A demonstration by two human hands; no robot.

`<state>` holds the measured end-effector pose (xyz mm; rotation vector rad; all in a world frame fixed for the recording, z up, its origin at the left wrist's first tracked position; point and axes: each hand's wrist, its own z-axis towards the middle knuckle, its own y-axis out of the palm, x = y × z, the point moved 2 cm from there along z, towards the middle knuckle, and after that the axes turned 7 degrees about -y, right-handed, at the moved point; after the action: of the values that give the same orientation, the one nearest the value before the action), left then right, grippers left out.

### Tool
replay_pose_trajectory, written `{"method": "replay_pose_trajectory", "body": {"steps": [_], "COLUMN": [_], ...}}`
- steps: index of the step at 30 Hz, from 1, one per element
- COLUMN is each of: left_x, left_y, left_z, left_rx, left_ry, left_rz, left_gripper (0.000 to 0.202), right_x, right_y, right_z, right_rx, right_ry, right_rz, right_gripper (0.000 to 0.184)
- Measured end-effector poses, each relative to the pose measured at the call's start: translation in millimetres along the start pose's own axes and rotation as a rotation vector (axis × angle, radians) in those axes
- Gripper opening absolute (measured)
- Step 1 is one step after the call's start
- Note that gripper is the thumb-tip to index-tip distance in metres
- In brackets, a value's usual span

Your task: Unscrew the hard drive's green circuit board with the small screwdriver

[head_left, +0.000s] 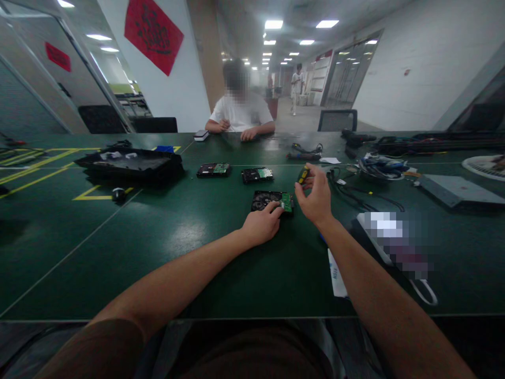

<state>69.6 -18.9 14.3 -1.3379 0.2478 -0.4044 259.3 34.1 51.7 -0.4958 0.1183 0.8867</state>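
Observation:
A hard drive (266, 200) with a black housing and a green circuit board lies flat on the table in front of me. My left hand (263, 223) grips its near edge, fingers bent over the board side. Just right of the drive and raised above the table, my right hand (316, 195) is closed round a screwdriver (303, 175) with a yellow and black handle. The screwdriver's handle tilts upward; its tip cannot be made out. Two more hard drives lie beyond, one close behind (257, 175) and another farther left (213, 169).
A black plastic casing (130, 164) sits at the left, near a small black object (118, 195). Cables (381, 166), a power drill (357, 138) and a grey metal box (461, 190) occupy the right. Across the green table (189, 273) sits a person in white (240, 113).

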Motion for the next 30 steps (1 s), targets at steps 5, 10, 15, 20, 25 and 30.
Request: {"method": "replay_pose_trajectory", "body": {"steps": [5, 10, 15, 20, 25, 30], "left_x": [0.5, 0.0, -0.2, -0.4, -0.3, -0.5], "left_y": [-0.5, -0.2, 1.4, 2.1, 2.7, 5.2], "left_z": [-0.1, -0.1, 0.4, 0.0, 0.2, 1.5], "left_rx": [0.006, 0.011, 0.014, 0.019, 0.024, 0.020], "left_ry": [0.007, 0.007, 0.011, 0.010, 0.015, 0.005], "left_rz": [0.001, -0.004, 0.001, 0.005, 0.007, 0.020], "left_gripper": [0.046, 0.047, 0.047, 0.046, 0.046, 0.046], "right_x": [0.8, -0.6, -2.9, -1.5, -5.0, -5.8], "right_y": [1.0, -0.4, -1.0, 1.8, 1.3, 4.5], "right_z": [-0.2, 0.6, 0.8, -0.7, -1.0, -1.4], "right_rx": [-0.013, -0.033, -0.019, -0.017, -0.024, -0.070], "right_ry": [-0.009, -0.010, -0.032, -0.012, -0.002, -0.024], "right_rz": [0.003, 0.003, -0.003, 0.045, 0.038, 0.066], "right_gripper": [0.064, 0.065, 0.062, 0.063, 0.061, 0.068]}}
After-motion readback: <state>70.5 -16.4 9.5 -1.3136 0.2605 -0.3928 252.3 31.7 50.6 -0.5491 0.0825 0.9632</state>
